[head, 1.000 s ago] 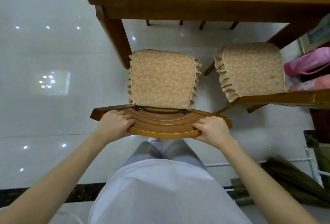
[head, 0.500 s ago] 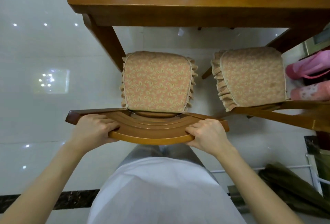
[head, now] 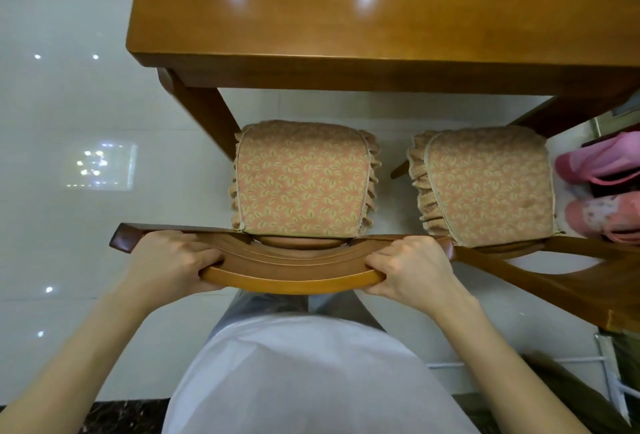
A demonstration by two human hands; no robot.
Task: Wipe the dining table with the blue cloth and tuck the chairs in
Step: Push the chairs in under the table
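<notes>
Grip: left hand (head: 173,264), right hand (head: 412,267) both clasp chair (head: 291,278) top rail | seat front seemingly at table (head: 346,18) edge

A glossy, pale grey-white tiled floor (head: 69,104) fills the left side and mirrors a blurred square patch of clustered ceiling lights (head: 100,165) along with scattered small bright light spots (head: 37,56), and a dark marbled border strip (head: 128,414) runs along its near edge at the bottom left. At the right edge lie a smooth pink plastic item (head: 602,160) and, just below it, a pink flower-patterned item (head: 602,217); what they are cannot be told. In the lower right corner a white wire frame (head: 609,364) stands beside a dark olive-brown shape (head: 568,395).
</notes>
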